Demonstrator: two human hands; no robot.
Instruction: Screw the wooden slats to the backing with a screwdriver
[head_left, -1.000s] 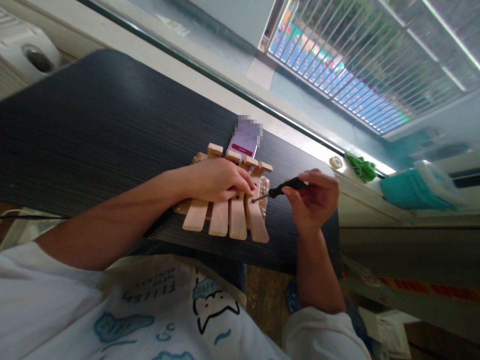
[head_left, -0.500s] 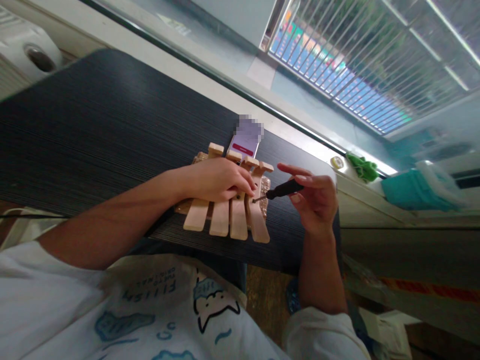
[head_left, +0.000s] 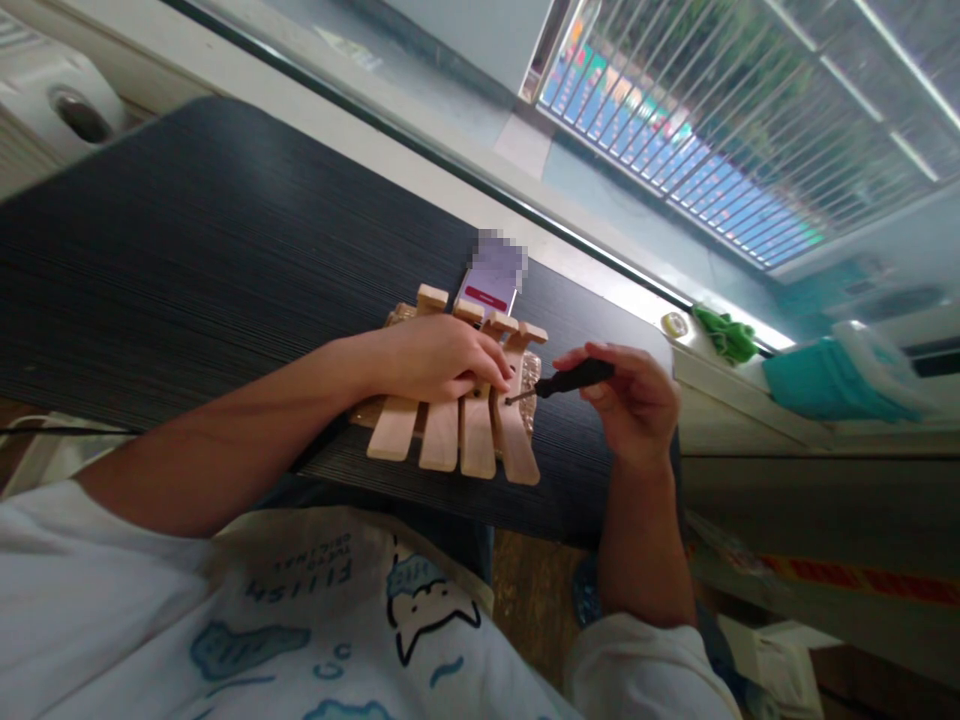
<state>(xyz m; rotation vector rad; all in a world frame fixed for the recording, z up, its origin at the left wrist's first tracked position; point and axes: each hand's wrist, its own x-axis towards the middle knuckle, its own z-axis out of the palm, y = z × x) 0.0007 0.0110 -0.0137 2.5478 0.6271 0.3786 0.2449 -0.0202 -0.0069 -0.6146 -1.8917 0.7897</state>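
Several pale wooden slats with short crosspieces at their far ends lie side by side on a brown, wrapped-looking base (head_left: pixel 529 410). Across them rests my left hand (head_left: pixel 457 362), fingers curled together and pressing by the rightmost wooden slat (head_left: pixel 517 448). My right hand (head_left: pixel 634 400) is closed around the black handle of a screwdriver (head_left: pixel 574 378). The thin shaft points left and its tip meets a small dark spot on the rightmost slat, perhaps a screw. My left hand covers the middle of the other slats.
A phone (head_left: pixel 487 285) with a lit screen lies just beyond the slats on the dark table (head_left: pixel 225 220). On the sill at right are a tape roll (head_left: pixel 674 325), a green object (head_left: pixel 724 335) and a turquoise container (head_left: pixel 832 375). A white appliance (head_left: pixel 56 95) stands far left.
The fingers of my right hand have shifted on the screwdriver handle, the raised index finger now bent in closer to it. The tip, my left hand and the slats stay in place.
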